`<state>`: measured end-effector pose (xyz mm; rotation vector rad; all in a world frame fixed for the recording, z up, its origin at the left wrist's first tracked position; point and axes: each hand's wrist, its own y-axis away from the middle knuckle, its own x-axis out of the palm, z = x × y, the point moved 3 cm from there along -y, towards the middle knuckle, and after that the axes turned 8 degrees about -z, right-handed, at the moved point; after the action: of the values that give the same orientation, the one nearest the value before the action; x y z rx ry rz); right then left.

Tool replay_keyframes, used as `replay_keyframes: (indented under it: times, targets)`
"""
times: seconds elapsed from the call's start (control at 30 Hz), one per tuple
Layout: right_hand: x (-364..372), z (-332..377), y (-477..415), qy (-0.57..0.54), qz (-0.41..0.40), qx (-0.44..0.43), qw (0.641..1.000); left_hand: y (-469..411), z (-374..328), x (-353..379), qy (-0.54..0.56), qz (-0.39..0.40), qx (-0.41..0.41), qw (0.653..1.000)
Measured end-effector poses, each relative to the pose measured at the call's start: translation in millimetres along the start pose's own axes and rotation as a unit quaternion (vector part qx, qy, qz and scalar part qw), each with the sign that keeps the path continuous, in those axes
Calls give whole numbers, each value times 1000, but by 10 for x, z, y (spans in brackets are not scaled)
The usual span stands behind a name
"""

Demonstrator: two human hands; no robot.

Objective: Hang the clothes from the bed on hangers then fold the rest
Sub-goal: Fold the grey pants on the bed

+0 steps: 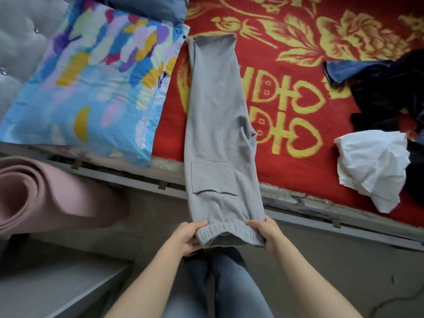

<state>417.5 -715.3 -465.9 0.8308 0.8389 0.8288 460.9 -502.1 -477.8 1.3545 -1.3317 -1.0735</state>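
**While both hands hold the elastic end, grey trousers lie stretched off the bed**

As the grey trousers [215, 125] lie lengthwise, one leg on the other, their far end rests on the red bedspread [298, 53], just beside the colourful pillow [91, 83]. Their near end reaches past the bed frame [137, 177] towards the person. A patch pocket faces up near that end.

The left hand [187, 237] grips the left corner of the elastic band, thumb on top and fingers curled beneath. The right hand [267, 232] pinches the right corner the same way. The band is pulled flat between them, above the person's legs [220, 283] in blue jeans.

On the right of the bedspread, well apart from the trousers, a crumpled white garment [371, 166] lies against a heap of dark clothes [385, 88] with a denim hem showing. A rolled pink mat [46, 193] lies on the floor to the left, near the bed frame. A grey padded headboard [20, 42] stands behind the pillow.
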Motion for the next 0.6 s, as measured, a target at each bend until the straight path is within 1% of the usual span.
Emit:
replay_keyframes:
  times: [0.1, 0.2, 0.3, 0.37, 0.43, 0.53, 0.6]
  targets:
    - [-15, 22, 335, -6, -3, 11, 1000, 274, 29, -95, 6, -8, -7, 1000]
    - [12, 113, 540, 1, -16, 2, 1000, 467, -23, -127, 26, -18, -2, 1000]
    - [17, 329, 690, -22, -15, -19, 999, 678, -226, -129, 49, -42, 53, 996]
    - [14, 497, 730, -44, 1, -27, 999, 776, -396, -110, 63, -47, 90, 993]
    - [23, 678, 756, -70, 34, -30, 997, 863, -572, -85, 66, -50, 124, 989]
    - [33, 964, 747, -92, 89, -26, 991, 952, -830, -6, 37, -71, 184, 980]
    - [16, 1188, 715, -76, 94, -30, 992, 969, -989, 56, 20, -81, 221, 972]
